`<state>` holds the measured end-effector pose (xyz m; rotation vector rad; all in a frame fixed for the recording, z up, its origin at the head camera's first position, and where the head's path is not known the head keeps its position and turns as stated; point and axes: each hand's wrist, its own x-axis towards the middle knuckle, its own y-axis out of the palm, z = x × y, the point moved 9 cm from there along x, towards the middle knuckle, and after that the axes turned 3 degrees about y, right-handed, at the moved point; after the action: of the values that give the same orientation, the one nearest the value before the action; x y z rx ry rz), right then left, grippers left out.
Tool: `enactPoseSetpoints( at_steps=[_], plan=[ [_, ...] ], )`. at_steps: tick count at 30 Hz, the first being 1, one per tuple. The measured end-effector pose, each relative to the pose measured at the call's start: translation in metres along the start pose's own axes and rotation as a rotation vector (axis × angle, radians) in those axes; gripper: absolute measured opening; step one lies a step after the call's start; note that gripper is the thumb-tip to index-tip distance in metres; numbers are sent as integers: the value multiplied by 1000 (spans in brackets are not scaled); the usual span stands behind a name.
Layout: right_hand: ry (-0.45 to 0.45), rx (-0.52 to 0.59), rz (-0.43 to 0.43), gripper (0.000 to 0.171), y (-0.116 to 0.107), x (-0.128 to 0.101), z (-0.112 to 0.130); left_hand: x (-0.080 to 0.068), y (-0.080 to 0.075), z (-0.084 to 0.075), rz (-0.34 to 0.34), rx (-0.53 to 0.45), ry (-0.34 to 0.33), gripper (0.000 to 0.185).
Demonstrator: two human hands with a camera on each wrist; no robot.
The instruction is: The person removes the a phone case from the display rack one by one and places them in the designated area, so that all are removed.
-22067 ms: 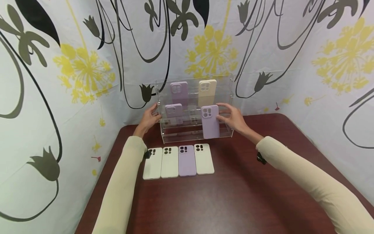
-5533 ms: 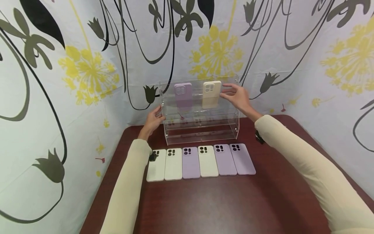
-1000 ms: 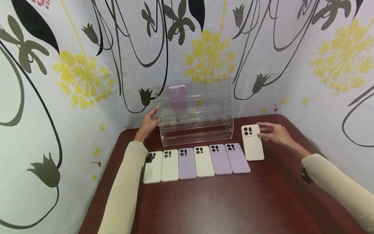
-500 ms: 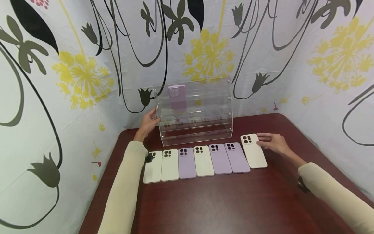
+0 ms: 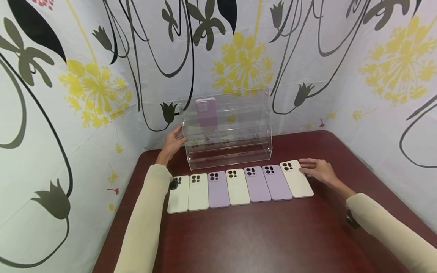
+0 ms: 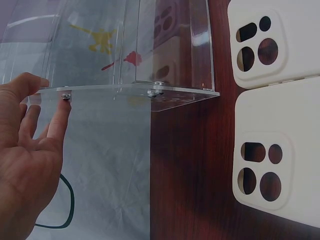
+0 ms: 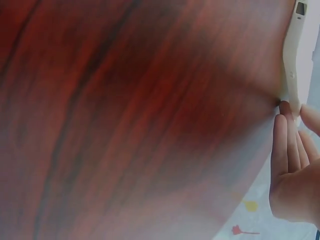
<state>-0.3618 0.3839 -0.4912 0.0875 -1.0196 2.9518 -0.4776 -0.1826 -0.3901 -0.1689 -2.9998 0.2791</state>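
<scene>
My left hand point(image 5: 173, 143) grips the left side of a clear acrylic display stand point(image 5: 235, 158); in the left wrist view its thumb and fingers lie on either side of the panel edge point(image 6: 107, 88). A lilac phone case point(image 5: 207, 113) stands upright on the left of the top tier. At the right end of a row on the table, my right hand point(image 5: 317, 170) pinches the camera-end corner of a cream phone case point(image 5: 298, 182). Seen from the right wrist, thumb and fingertips are at the end of that case point(image 7: 295, 65).
Several cream and lilac phone cases lie side by side in front of the stand, from a cream case point(image 5: 178, 199) on the left to a lilac case point(image 5: 278, 185) beside the held one. The dark red table point(image 5: 239, 242) meets a floral wall cloth point(image 5: 300, 45) behind.
The right hand has taken the cream case off the stand's top tier and lowered it to the row's right end. Earlier, two lilac cases left the lower tiers for the row. Left hand stayed.
</scene>
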Motion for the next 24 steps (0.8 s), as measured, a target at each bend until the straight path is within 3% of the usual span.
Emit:
enactPoseSetpoints(
  at_steps=[12,24],
  plan=[
    [-33,-180,-91,50,-7,-6,0,2,-1,4,-49,38,59,76],
    [-95,-243,-164,43,-5,-9,6,0,0,0,-38,33,67,77]
  ],
)
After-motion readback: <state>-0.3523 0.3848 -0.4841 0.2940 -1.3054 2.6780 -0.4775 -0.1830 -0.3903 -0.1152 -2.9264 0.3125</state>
